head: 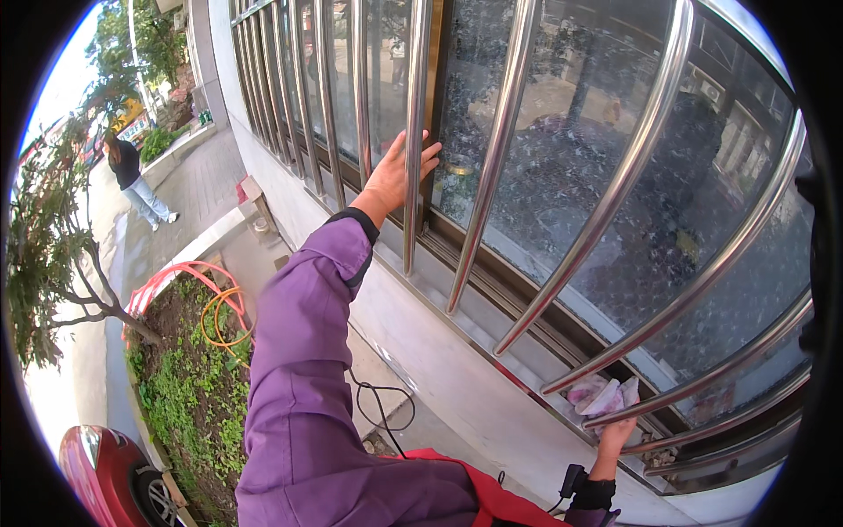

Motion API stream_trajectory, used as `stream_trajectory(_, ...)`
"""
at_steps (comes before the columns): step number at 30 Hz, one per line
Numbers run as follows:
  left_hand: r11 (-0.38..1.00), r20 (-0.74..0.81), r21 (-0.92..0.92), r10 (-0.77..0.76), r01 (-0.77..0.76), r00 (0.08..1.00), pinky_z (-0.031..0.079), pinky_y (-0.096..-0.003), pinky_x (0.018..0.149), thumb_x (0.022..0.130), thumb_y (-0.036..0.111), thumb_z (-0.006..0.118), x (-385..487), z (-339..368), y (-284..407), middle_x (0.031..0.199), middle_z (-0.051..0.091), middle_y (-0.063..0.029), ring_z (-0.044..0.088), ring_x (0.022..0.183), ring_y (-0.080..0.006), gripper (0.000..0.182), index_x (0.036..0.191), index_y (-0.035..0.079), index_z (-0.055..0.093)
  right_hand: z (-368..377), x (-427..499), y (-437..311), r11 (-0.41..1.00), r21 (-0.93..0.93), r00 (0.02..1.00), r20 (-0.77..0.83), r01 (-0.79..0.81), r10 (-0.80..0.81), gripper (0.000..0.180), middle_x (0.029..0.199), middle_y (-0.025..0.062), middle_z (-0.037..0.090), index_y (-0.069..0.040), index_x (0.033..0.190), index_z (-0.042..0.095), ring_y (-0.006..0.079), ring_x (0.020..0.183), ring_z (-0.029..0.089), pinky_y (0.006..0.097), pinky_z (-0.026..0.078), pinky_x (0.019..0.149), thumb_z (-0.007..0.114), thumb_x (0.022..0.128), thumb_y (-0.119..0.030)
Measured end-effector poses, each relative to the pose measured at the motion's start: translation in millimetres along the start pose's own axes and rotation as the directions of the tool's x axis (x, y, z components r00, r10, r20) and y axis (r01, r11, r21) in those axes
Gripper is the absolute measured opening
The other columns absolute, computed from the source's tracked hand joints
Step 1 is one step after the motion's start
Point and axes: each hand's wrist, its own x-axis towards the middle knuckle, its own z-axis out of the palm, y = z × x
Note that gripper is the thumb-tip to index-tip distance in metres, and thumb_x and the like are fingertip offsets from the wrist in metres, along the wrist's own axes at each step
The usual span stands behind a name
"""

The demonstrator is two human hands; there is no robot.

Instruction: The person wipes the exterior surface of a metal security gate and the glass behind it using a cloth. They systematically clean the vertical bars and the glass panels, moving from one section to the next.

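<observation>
My left hand (392, 174) is raised at a vertical metal bar (413, 132) of a window grille, its fingers spread around the bar near the brown window frame. Whether it grips the bar I cannot tell. Low at the right, my right hand (618, 436) reaches between the bars, closed on a crumpled white and pink cloth (602, 397). The cloth lies over the window's lower track and sill. Behind the bars, the glass pane (560, 178) bears whitish smears and reflections.
A planter bed (191, 395) with low plants, a tree and coiled orange hose (224, 316) lies at the left. Black cable (385, 408) loops on the ground below. A person (132, 174) stands on the pavement. A red car (108, 474) is at bottom left.
</observation>
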Motion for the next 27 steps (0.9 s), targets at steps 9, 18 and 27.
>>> stream_trajectory(9, 0.951, 0.218, 0.3, -0.14, 0.07, 0.966, -0.002, -0.0481, 0.116, 0.088, 0.037, 0.044, 7, 14, -5, 0.155, 0.017, -0.0001, 0.012, 0.144, -0.0244, 0.058, 0.143, 0.018, 0.037, 0, -2, -1, 1.0, -0.009, 1.0, -0.007, -0.004, 0.004, 0.052, 0.125, 0.011, 0.053, 0.001, 0.134, 0.042, 0.0199, 0.111, 0.053, 0.0319, 0.044, 0.095, 0.061, 0.09, -0.019)
stream_trajectory(18, 0.978, 0.155, 0.196, -0.101, 0.07, 0.983, 0.002, -0.0488, 0.116, 0.089, 0.034, 0.045, 5, 13, -10, 0.153, 0.022, -0.0052, 0.019, 0.142, -0.025, 0.053, 0.139, 0.015, 0.043, 0, -5, 11, 1.0, 0.0, 0.996, -0.083, 0.015, -0.015, 0.055, 0.134, 0.0125, 0.045, 0.003, 0.136, 0.038, 0.0215, 0.122, 0.044, 0.0313, 0.032, 0.104, 0.059, 0.087, -0.008)
stream_trajectory(27, 0.955, -0.089, -0.213, -0.232, 0.209, 0.969, 0.012, -0.0522, 0.114, 0.079, 0.007, 0.054, -68, -19, 3, 0.149, 0.029, -0.0142, 0.017, 0.142, -0.0327, 0.052, 0.13, 0.007, 0.05, -18, -31, -120, 0.793, 0.6, 0.903, -0.274, -0.108, 0.33, 0.07, 0.138, 0.012, 0.039, -0.001, 0.143, 0.026, 0.0229, 0.122, 0.045, 0.033, 0.035, 0.104, 0.051, 0.078, 0.005)
